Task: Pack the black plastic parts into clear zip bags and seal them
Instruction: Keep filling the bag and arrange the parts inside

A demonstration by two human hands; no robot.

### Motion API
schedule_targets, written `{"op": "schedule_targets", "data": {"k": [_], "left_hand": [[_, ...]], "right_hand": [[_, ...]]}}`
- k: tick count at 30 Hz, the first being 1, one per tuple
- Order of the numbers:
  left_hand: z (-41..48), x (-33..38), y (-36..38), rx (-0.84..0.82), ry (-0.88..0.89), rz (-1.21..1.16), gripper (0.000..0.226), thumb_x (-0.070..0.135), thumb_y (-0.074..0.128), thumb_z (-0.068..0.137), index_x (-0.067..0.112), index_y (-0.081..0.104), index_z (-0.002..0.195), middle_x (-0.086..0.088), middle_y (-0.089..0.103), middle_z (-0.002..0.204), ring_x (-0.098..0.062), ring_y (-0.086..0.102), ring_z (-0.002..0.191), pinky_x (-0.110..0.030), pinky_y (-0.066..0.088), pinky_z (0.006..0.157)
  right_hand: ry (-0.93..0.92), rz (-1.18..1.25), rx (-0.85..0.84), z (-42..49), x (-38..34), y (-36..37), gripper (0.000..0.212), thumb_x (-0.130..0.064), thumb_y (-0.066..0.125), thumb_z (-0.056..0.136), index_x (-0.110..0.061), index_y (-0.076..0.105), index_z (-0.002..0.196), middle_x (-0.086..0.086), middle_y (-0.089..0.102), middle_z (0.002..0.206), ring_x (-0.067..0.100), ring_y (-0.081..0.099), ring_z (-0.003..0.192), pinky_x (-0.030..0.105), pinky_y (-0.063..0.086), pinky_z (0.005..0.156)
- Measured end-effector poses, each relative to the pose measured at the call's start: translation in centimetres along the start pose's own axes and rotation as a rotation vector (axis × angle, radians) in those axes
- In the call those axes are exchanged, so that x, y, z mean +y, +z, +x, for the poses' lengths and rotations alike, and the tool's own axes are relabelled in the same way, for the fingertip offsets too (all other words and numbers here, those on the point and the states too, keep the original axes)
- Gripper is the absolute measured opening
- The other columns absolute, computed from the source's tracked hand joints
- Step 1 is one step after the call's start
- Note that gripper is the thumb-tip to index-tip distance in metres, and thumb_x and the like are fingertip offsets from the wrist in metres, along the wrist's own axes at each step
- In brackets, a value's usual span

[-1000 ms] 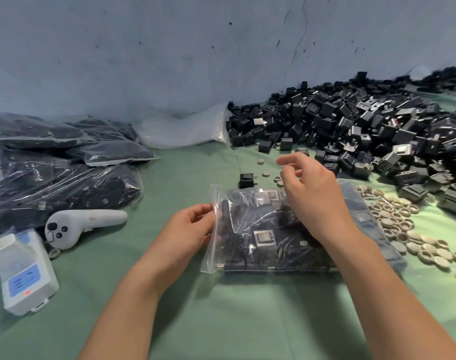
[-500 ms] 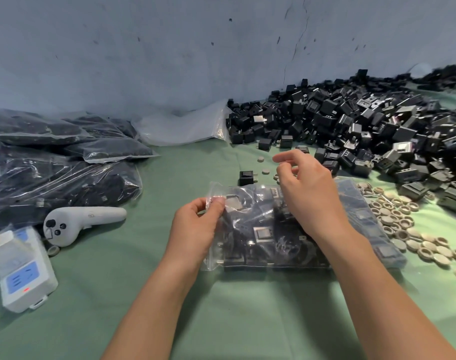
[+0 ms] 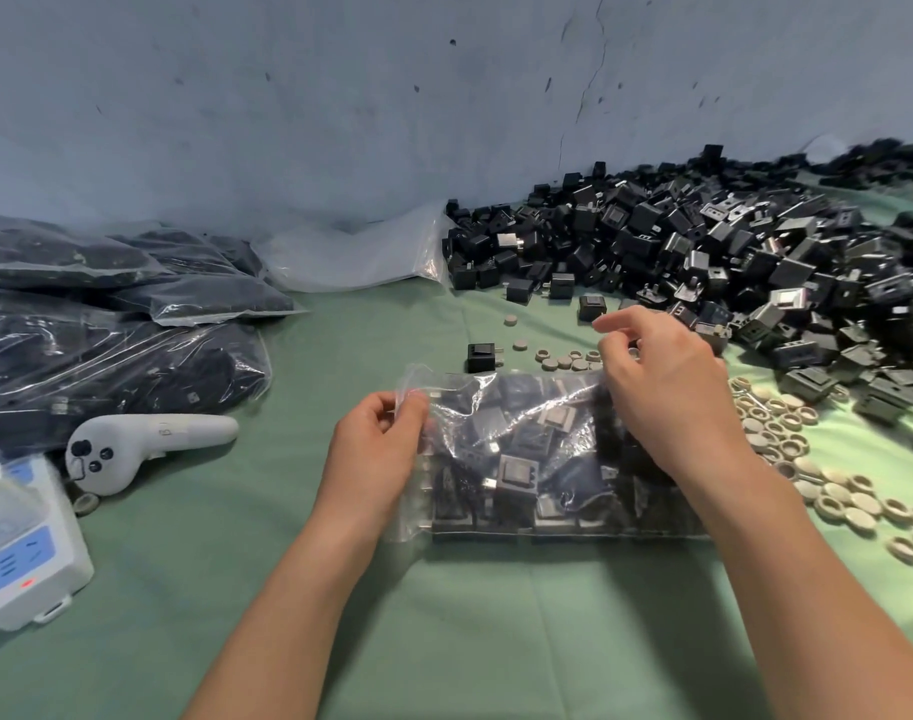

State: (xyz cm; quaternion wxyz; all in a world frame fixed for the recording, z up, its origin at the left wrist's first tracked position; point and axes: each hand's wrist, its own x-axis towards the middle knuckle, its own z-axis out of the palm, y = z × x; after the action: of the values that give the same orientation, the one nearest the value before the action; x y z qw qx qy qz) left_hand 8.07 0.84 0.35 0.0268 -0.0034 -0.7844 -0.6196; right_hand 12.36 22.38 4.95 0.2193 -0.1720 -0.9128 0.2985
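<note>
Left hand [image 3: 376, 449] raised to zip bag [image 3: 522, 459] corner, fingers pinching it, right hand [image 3: 667, 392] seemingly pinching top edge

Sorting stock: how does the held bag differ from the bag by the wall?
The held bag is stuffed with black parts; the bag by the wall looks empty. The left hand pinches the held bag's corner; the bag by the wall lies untouched. Both are clear plastic.

Table [image 3: 444, 615] cover: plain green. Parts [image 3: 703, 252]: black. Rings [image 3: 787, 439]: beige. Bag [image 3: 522, 459]: clear. Controller [image 3: 147, 439]: white, black buttons. Wall [image 3: 340, 122]: blue-grey.
</note>
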Motion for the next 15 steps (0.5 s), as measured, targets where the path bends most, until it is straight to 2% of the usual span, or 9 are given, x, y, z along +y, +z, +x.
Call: {"op": "schedule_targets", "data": {"k": [4,6,7,9,11,15], "left_hand": [[0.8,-0.4,-0.3,0.023,-0.113,0.04,0.025,0.04,0.063,0.092,0.016,0.063,0.085,0.009,0.056,0.067,-0.009,0.05,0.062,-0.028,0.045,0.067],[1.6,-0.1,-0.4,0.005,-0.176,0.066,0.025,0.041,0.062,0.092,0.017,0.061,0.088,0.006,0.055,0.074,-0.015,0.054,0.071,-0.034,0.048,0.077],[2.1,0.1,-0.3,-0.01,-0.196,0.088,0.026,0.042,0.061,0.092,0.016,0.06,0.087,0.004,0.056,0.076,-0.017,0.054,0.073,-0.035,0.048,0.078],[3.2,0.7,0.1,-0.056,-0.19,0.157,0.034,0.042,0.057,0.093,0.012,0.053,0.076,-0.001,0.049,0.072,-0.02,0.044,0.067,-0.033,0.04,0.067],[4.5,1.4,0.9,-0.085,-0.163,0.305,0.033,0.042,0.055,0.094,0.014,0.049,0.076,-0.006,0.043,0.07,-0.019,0.039,0.062,-0.027,0.029,0.06],[6.8,3.0,1.5,-0.141,-0.212,0.57,0.037,0.039,0.057,0.093,0.005,0.057,0.078,-0.005,0.052,0.06,-0.018,0.046,0.046,-0.013,0.028,0.033]], "right_hand": [[-0.069,0.017,-0.057,-0.3,-0.5,0.4,0.034,-0.034,0.039,0.1,-0.025,0.06,0.126,-0.005,0.062,0.126,0.016,0.057,0.116,0.048,0.043,0.106],[-0.174,0.029,-0.13,-1.0,-1.5,1.2,0.038,-0.038,0.038,0.099,-0.026,0.059,0.128,-0.008,0.061,0.126,0.012,0.058,0.114,0.045,0.042,0.109],[-0.238,0.01,-0.161,-1.5,-2.1,1.8,0.038,-0.04,0.037,0.099,-0.027,0.059,0.128,-0.009,0.061,0.126,0.011,0.058,0.113,0.043,0.041,0.11],[-0.358,-0.092,-0.219,-2.4,-2.9,2.9,0.037,-0.042,0.036,0.101,-0.03,0.06,0.127,-0.009,0.061,0.126,0.014,0.056,0.114,0.039,0.036,0.11],[-0.422,-0.214,-0.292,-2.9,-3.1,3.7,0.037,-0.043,0.034,0.103,-0.033,0.059,0.128,-0.008,0.057,0.129,0.017,0.051,0.116,0.038,0.031,0.109],[-0.472,-0.314,-0.278,-3.2,-2.8,4.4,0.038,-0.042,0.031,0.104,-0.033,0.057,0.13,-0.007,0.053,0.134,0.02,0.048,0.119,0.037,0.027,0.11]]}}
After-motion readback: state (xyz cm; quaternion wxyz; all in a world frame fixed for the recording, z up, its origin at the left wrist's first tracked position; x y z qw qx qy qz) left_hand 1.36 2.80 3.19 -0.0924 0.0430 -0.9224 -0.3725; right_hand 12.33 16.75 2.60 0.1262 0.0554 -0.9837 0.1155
